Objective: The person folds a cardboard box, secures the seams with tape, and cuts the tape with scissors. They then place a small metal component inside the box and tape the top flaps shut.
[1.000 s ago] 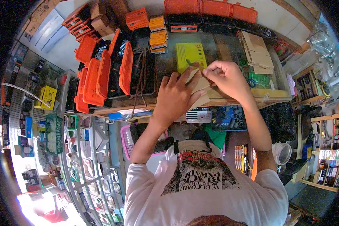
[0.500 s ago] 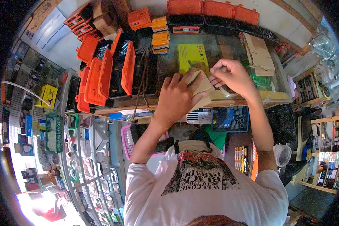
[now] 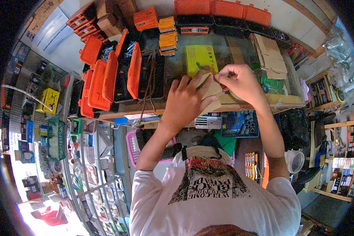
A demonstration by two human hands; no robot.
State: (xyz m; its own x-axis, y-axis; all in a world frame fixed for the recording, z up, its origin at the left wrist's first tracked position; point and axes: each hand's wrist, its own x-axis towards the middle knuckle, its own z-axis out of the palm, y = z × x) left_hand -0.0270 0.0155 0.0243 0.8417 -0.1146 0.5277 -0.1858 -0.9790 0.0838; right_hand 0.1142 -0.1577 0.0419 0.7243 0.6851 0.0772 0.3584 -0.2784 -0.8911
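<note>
A folded piece of brown paper point(image 3: 212, 92) lies on the glass-topped counter at the near edge. My left hand point(image 3: 187, 96) holds it down, its fingers spread across the paper and its thumb lying on the lower part. At the paper's upper right edge, my right hand point(image 3: 238, 82) is closed in a pinch, with thumb and fingertips together. The pinched fingers touch or nearly touch the left fingertips. Just behind the paper is a yellow box point(image 3: 200, 59) with dark lettering, partly covered by my left fingers.
Orange-lidded cases point(image 3: 106, 82) of screws stand open at left. Small orange boxes point(image 3: 168, 39) are stacked behind, and flat brown cardboard pieces point(image 3: 269, 57) lie at right. Below the counter edge are a blue basket point(image 3: 240, 125) of fittings and a pink basket point(image 3: 132, 147).
My right hand has moved slightly left and closed its fingertips at the paper's edge. My left hand stays in place on the paper.
</note>
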